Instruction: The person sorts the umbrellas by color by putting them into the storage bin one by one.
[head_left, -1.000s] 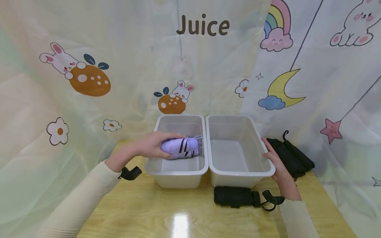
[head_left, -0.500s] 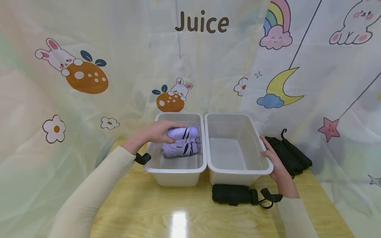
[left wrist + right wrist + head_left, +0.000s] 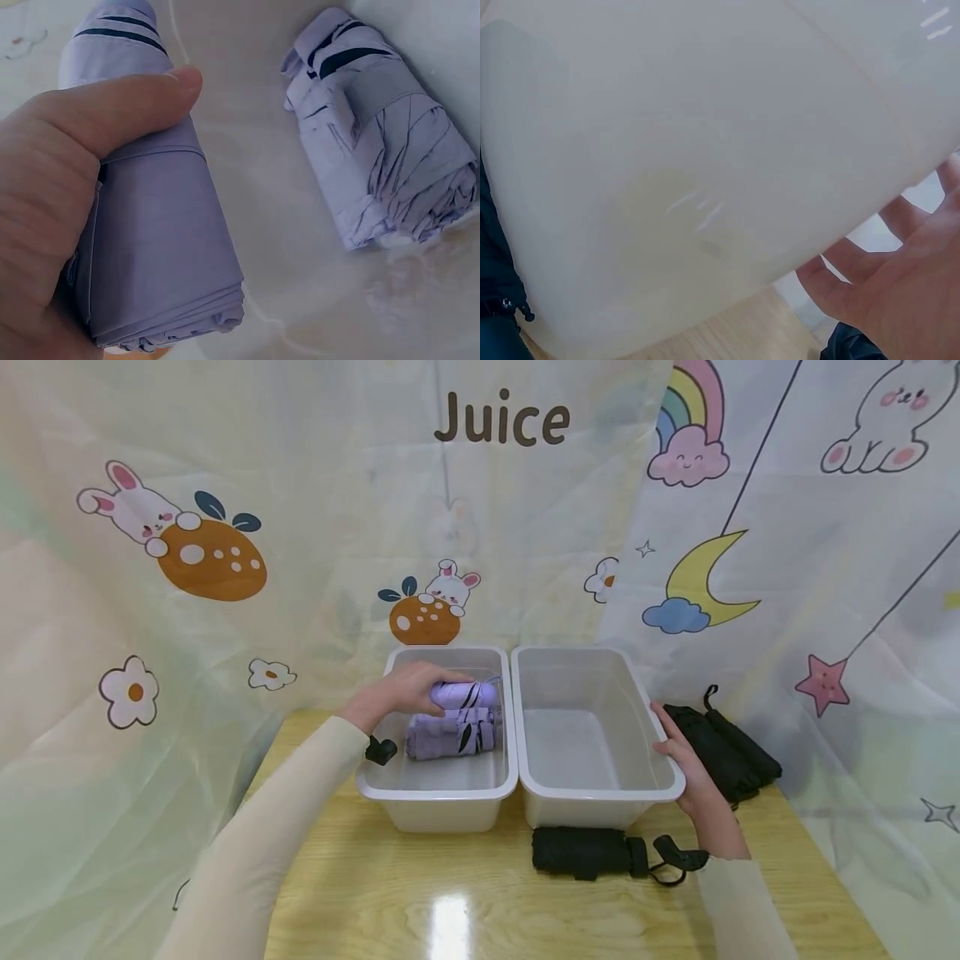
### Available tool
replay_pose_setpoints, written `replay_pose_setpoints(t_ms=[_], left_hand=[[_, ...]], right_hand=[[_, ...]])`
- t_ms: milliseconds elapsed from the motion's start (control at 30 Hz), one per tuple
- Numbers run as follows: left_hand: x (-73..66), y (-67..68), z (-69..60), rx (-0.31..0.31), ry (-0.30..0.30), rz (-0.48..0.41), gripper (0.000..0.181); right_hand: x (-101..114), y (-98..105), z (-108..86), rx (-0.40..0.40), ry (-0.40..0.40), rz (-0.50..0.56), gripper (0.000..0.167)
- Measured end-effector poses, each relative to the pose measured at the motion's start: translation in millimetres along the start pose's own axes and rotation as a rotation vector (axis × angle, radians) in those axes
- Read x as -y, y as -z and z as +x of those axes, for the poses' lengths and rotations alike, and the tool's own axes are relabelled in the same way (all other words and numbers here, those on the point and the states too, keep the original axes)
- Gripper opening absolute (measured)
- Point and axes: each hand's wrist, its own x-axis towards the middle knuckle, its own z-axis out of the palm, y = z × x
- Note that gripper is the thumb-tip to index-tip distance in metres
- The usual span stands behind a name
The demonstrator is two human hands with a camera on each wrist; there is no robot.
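Note:
In the head view my left hand (image 3: 420, 687) grips a lilac folded umbrella (image 3: 465, 695) with dark stripes inside the left white plastic bin (image 3: 442, 794). The left wrist view shows my thumb lying across this umbrella (image 3: 161, 225). A second lilac folded umbrella (image 3: 450, 733) lies on the bin's floor, nearer to me. My right hand (image 3: 686, 766) holds the right white plastic bin (image 3: 600, 795) at its right side, the thumb over the rim and the fingers along the outer wall. In the right wrist view those fingers (image 3: 855, 259) touch the bin's edge.
A black folded umbrella (image 3: 581, 852) lies on the wooden table (image 3: 360, 893) in front of the right bin. More black folded umbrellas (image 3: 723, 747) lie to the right of that bin. A printed curtain (image 3: 322, 527) hangs close behind both bins.
My left hand has moved the gripped umbrella up and back, away from the second lilac umbrella, which now shows on the bin floor. The right hand keeps its place on the bin.

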Motion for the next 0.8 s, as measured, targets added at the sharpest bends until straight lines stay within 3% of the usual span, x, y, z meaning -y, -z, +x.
replay_pose_setpoints(t_ms=[167,400,633,800], left_hand=[[7.7,-7.1,6.2,0.036,0.098,-0.02,0.073],[14.3,-23.8,10.9,0.081,0.182,-0.085,0.071],[20.1,-39.7,16.8,0.093,0.285,-0.05,0.072],[25.1,-39.9,18.8,0.087,0.303,-0.088,0.071]], right_hand=[[0.3,-0.3,1.0,0.002,0.012,-0.015,0.064],[-3.0,2.2,-2.0,0.003,0.016,-0.011,0.064],[-6.9,5.4,-5.0,-0.01,0.004,-0.052,0.063],[-6.3,4.4,1.1,-0.003,0.015,-0.046,0.063]])
